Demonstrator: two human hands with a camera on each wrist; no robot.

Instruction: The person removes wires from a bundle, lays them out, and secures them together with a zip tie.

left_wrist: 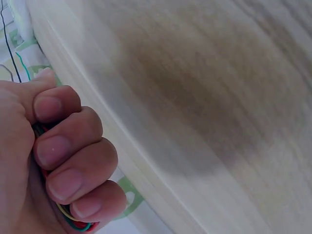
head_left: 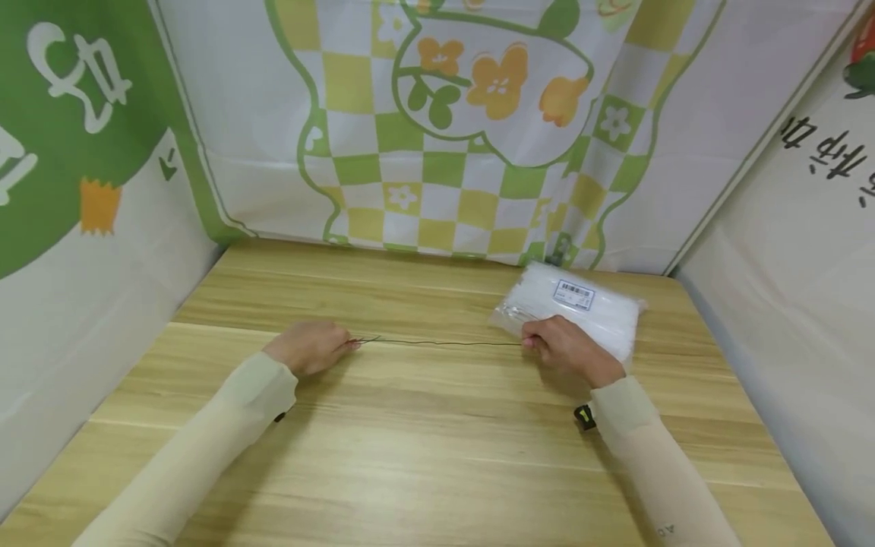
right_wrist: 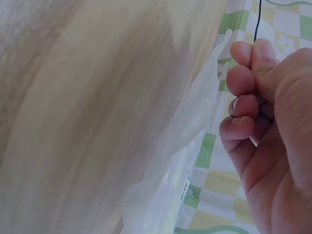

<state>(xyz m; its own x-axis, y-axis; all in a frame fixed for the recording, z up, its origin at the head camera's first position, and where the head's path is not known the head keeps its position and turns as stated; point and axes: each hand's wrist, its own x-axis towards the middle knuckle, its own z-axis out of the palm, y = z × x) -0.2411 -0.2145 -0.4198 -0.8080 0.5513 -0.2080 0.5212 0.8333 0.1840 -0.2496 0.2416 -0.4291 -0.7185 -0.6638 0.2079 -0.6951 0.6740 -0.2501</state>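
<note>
A thin dark wire (head_left: 437, 343) runs nearly straight between the two hands, above the wooden table. My left hand (head_left: 313, 347) grips a small bundle of thin wires; in the left wrist view red, green and yellow wires (left_wrist: 73, 219) show below its curled fingers, and a green wire end (left_wrist: 22, 63) pokes out past the thumb. My right hand (head_left: 563, 346) pinches the other end of the dark wire (right_wrist: 258, 22) between thumb and forefinger. How much wire lies inside the left fist is hidden.
Behind the right hand lies a clear plastic bag (head_left: 595, 304) with white contents and a barcode label (head_left: 574, 295). The wooden table (head_left: 410, 456) ends at a patterned cloth (head_left: 437, 205) at the back, and cloth walls stand at both sides.
</note>
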